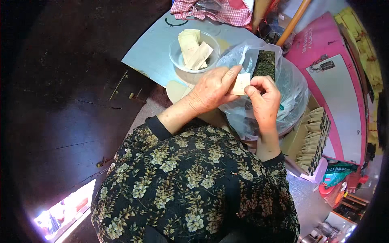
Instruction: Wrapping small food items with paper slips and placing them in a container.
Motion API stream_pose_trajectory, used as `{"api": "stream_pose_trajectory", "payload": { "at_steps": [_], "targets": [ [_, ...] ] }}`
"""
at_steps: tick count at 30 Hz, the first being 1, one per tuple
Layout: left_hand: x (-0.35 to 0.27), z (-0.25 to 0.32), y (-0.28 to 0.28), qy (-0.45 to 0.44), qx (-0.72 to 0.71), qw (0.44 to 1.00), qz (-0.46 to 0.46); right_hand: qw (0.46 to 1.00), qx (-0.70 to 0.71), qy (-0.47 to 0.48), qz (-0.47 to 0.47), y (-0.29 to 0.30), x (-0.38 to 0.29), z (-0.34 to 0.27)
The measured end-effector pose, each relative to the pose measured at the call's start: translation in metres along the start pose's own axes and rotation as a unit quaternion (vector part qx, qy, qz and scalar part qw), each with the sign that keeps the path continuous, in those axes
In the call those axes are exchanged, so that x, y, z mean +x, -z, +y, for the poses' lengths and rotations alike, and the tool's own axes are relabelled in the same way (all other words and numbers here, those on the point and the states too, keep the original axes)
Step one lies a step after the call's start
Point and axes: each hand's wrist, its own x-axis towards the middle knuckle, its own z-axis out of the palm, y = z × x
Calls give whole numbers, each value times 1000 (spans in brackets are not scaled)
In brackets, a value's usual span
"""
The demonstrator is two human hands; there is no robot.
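A small cream paper packet (241,84) is held between both hands, above the near side of a clear plastic bag. My left hand (212,88) grips its left end, thumb on top. At its right edge, my right hand (265,95) pinches the paper between thumb and fingers. Beneath, the clear plastic bag (291,82) lies open, and a dark green dried leafy material (265,65) shows inside it. Beyond my left hand stands a round clear plastic bowl (173,57) with a stack of flat paper packets (188,44) and a loose one (200,56) on top.
The bowl rests on a pale blue-grey table (149,51). At the right, a cardboard box (291,145) holds a row of several filled brown packets (313,136). Beside it stands a pink and white cabinet (337,91). A checkered cloth (212,10) lies at the far edge.
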Motion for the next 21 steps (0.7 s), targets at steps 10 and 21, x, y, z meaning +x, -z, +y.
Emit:
{"api": "stream_pose_trajectory", "payload": {
  "at_steps": [10, 21],
  "targets": [
    [1, -6, -7, -3, 37, 999, -13, 992, -102, 66, -22, -1, -2, -8],
    [14, -14, -14, -36, 69, 996, -35, 904, 296, -237, -198, 14, 6, 6]
  ]
}}
